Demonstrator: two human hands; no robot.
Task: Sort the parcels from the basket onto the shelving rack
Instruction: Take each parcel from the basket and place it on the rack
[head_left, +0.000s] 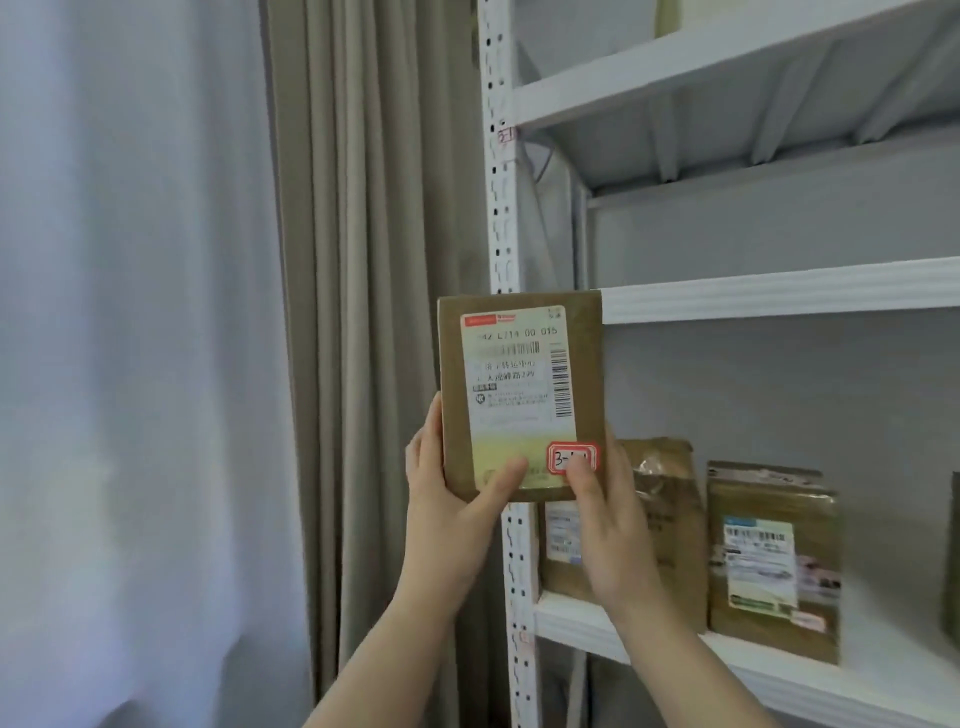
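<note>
Against the white shelving rack (779, 296), left hand (457, 519) and right hand (618, 535) fingers (506, 475) clasp an upright parcel (519, 364)

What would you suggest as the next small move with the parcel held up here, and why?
Probably slide the thumb of the right hand off the red-bordered sticker: it reads "3-" and the thumb hides the rest. The left hand also grips the parcel, upright before the shelving rack, label facing the camera; the full code would likely settle its shelf.
</note>
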